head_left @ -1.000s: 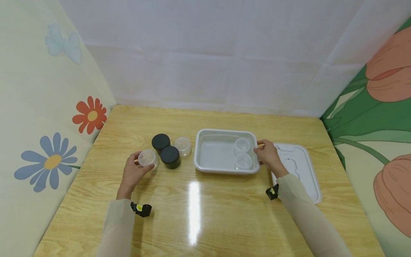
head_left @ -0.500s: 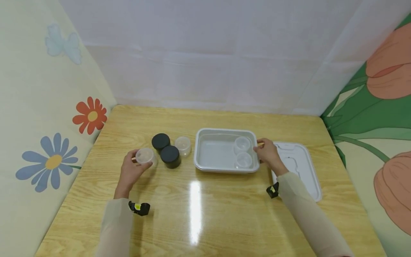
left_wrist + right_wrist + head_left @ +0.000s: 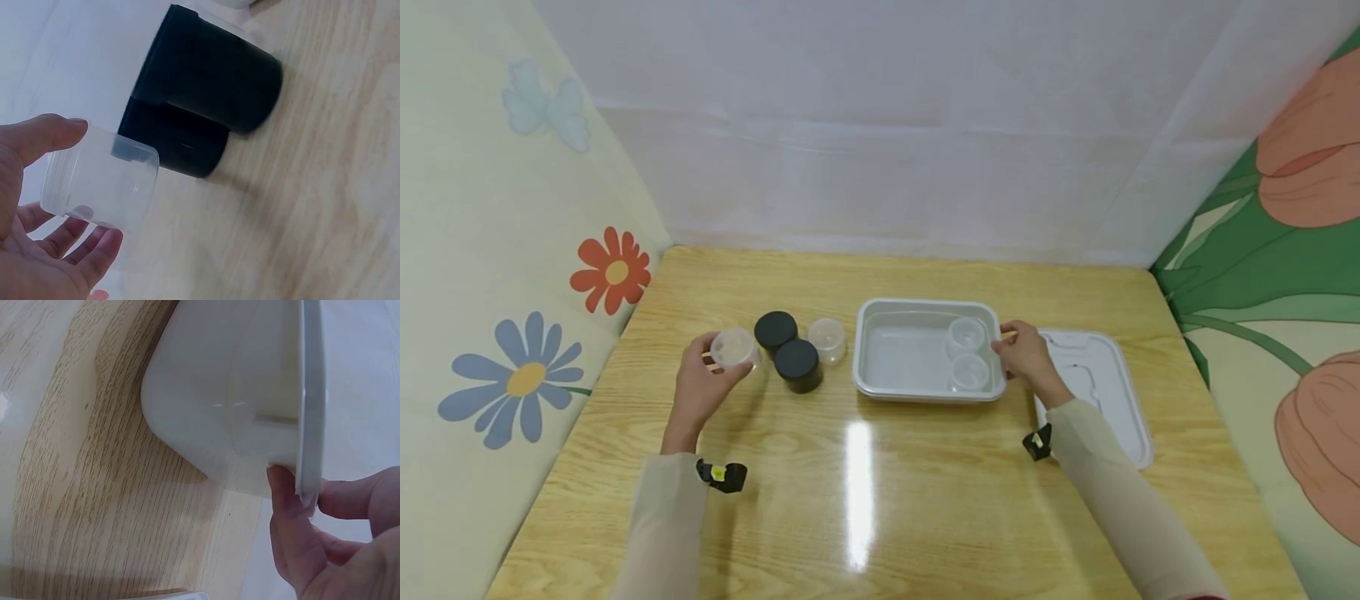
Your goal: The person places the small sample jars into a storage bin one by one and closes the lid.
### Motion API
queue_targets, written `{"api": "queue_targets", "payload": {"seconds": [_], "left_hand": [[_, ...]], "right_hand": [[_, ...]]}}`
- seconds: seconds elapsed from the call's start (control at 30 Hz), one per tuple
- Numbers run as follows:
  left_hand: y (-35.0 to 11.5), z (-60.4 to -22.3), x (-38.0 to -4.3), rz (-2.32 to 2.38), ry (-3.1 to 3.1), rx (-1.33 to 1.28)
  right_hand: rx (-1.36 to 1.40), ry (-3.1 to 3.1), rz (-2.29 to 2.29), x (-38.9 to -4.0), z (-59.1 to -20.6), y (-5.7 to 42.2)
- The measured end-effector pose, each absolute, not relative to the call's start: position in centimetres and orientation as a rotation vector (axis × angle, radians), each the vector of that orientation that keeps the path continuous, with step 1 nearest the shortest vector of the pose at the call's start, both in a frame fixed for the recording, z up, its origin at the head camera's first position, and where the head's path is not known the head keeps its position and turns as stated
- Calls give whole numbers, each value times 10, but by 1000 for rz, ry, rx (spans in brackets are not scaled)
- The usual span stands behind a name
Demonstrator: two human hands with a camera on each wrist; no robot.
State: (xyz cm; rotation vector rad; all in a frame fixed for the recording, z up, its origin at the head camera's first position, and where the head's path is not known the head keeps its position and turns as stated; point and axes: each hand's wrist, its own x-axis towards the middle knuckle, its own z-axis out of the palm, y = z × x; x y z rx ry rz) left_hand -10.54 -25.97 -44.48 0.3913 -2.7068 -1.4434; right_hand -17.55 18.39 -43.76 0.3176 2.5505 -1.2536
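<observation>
My left hand (image 3: 702, 385) holds a clear plastic jar (image 3: 112, 178) between thumb and fingers, raised over the table at the left. Just right of it stand two black jars (image 3: 776, 331), nearly touching each other, and a second clear jar (image 3: 827, 342). With thumb and fingers, my right hand (image 3: 1026, 360) pinches the right rim of a white rectangular tub (image 3: 225, 394). Inside that tub, along its right side, sit two more clear jars (image 3: 967, 375), one behind the other.
A white rectangular lid (image 3: 1101, 392) lies on the wooden table (image 3: 790, 500) to the right of the tub, partly under my right forearm. A white cloth backdrop (image 3: 880, 150) rises behind the table, with flower-printed panels (image 3: 523, 379) at both sides.
My left hand has lifted the clear jar and carried it slightly up and left, away from the black jars. My right hand keeps its grip on the tub's rim.
</observation>
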Motion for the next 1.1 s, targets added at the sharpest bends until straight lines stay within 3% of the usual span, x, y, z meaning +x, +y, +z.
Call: {"api": "queue_targets", "payload": {"seconds": [1.1], "left_hand": [[-218,-409,-136,-1498,-2656,144]], "right_hand": [[316,2536,-1303,-174,-436,183]]}}
